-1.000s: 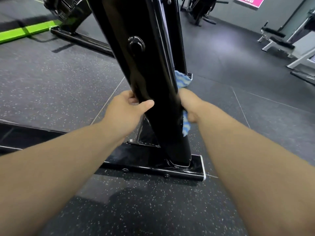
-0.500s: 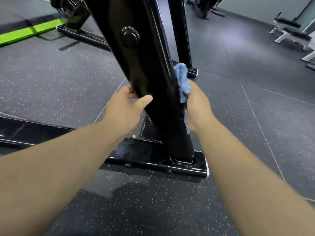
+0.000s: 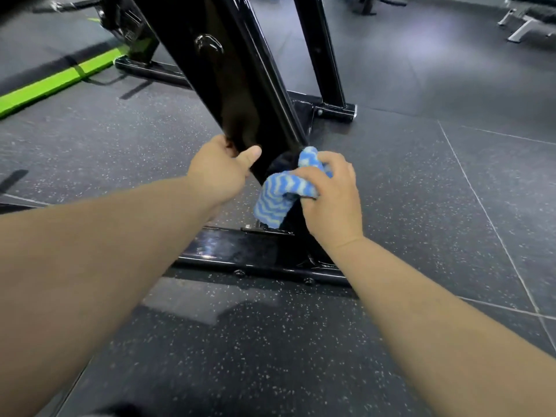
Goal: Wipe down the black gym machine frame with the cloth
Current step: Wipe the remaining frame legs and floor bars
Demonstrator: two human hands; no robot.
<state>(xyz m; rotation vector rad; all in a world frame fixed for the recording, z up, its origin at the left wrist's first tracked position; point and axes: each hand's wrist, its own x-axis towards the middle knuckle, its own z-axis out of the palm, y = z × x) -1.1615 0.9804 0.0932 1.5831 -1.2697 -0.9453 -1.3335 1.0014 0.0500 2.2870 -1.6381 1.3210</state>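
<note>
From the head view, the left hand [image 3: 221, 171] curls round the edge of the glossy black slanted steel upright [image 3: 228, 70], thumb on its face, likely bracing; the right hand [image 3: 332, 197] clutches the bunched blue wavy-striped cloth [image 3: 279, 194] against the upright's lower end, just above the black base bar [image 3: 240, 248]; no container shows.

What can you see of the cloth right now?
The cloth is blue with paler wavy stripes. It looks soft and woven, and it is bunched into a wad. The right hand grips it with fingers curled over its top, and a loose flap hangs below the hand. It is held against the lower right side of the slanted black frame post, just above the base bar.
</note>
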